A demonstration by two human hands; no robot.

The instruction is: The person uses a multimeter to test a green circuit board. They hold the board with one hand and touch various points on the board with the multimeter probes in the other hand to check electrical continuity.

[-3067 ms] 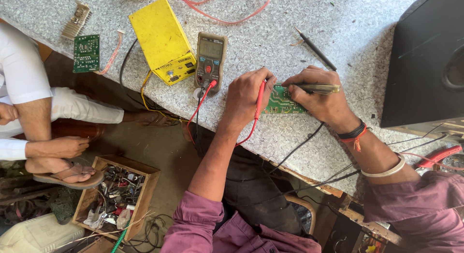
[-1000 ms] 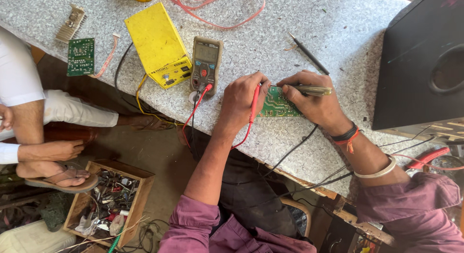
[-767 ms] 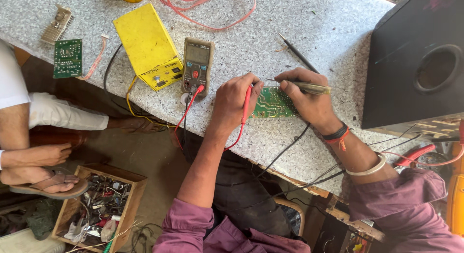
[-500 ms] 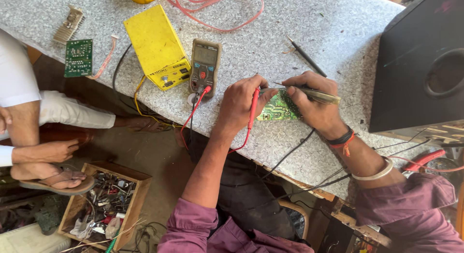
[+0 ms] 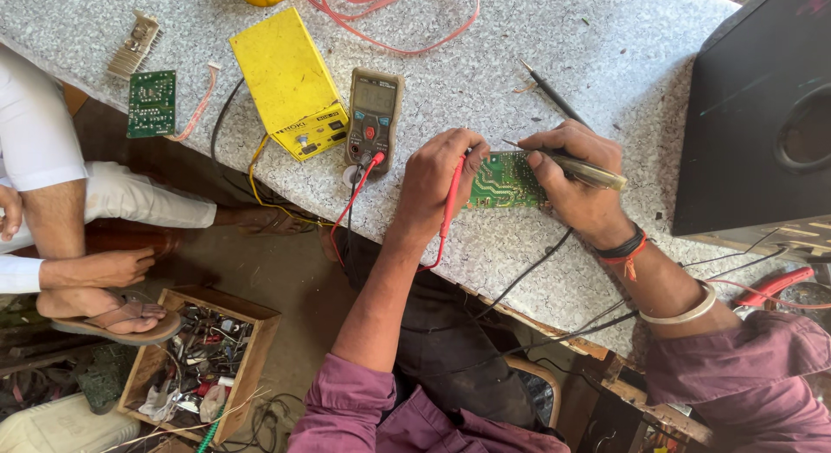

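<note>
— Left hand (image 5: pixel 437 180)?
— Resting near the front edge of the speckled worktop (image 5: pixel 606 46), fingers curled tight around a red probe (image 5: pixel 451 193), tip hidden against the left side of the green circuit board (image 5: pixel 505 181).
— And the right hand (image 5: pixel 578 183)?
— Gripping a dark probe (image 5: pixel 587 169) with a brassy end, fingers clenched round it, tip touching the board's upper edge. Wearing a dark band, a red thread and a pale bangle on that wrist.
— Board lying where?
— Flat on the worktop, between both hands, a little in from the front edge, towards the right half.
— Leads running where?
— Red one trailing from the probe over the front edge and back up to the grey multimeter (image 5: pixel 374 117), just left of the left hand. Black one hanging off the front edge below the right hand.
— Beside the meter?
— Touching or nearly touching a yellow box (image 5: pixel 288 83). Further left, near the left edge, a smaller green board (image 5: pixel 151 102) and a metal heat sink (image 5: pixel 134 44). A loose red cable (image 5: pixel 389 25) looping at the far edge; a black speaker cabinet (image 5: pixel 762 115) filling the right corner.
— Any containers?
— A wooden crate (image 5: pixel 151 366) on the floor below, holding tangled wires and small parts, too jumbled to sort out. Sitting beside another person's sandalled foot (image 5: pixel 108 314).
</note>
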